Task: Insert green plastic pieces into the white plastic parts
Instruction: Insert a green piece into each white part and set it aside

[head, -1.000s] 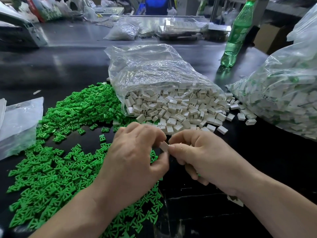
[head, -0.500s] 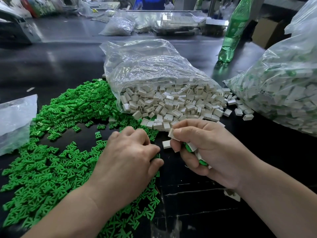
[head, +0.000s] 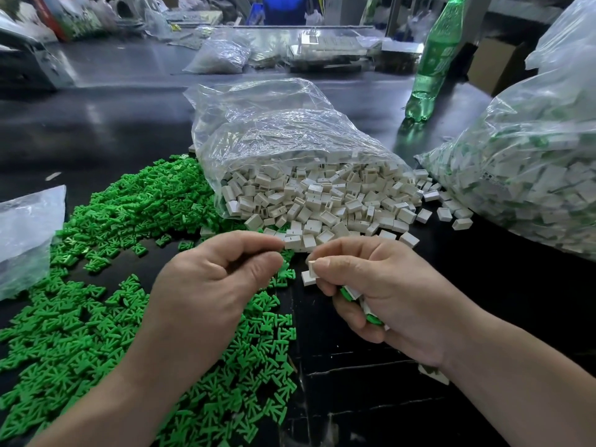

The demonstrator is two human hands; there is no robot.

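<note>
Head view: your right hand (head: 387, 291) pinches small white rectangular plastic part (head: 312, 265) between thumb and forefinger tips, with finished white-green parts (head: 350, 293) tucked in palm. Left hand (head: 209, 285) fingers curled, tips pinched; contents hidden, cannot tell. Flat green forked plastic pieces (head: 96, 317) heaped beneath. Likely light, stiff, slick: grip white part by side walls, keep slot clear.

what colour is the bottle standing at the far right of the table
The bottle is translucent green, seen in the head view.
</note>
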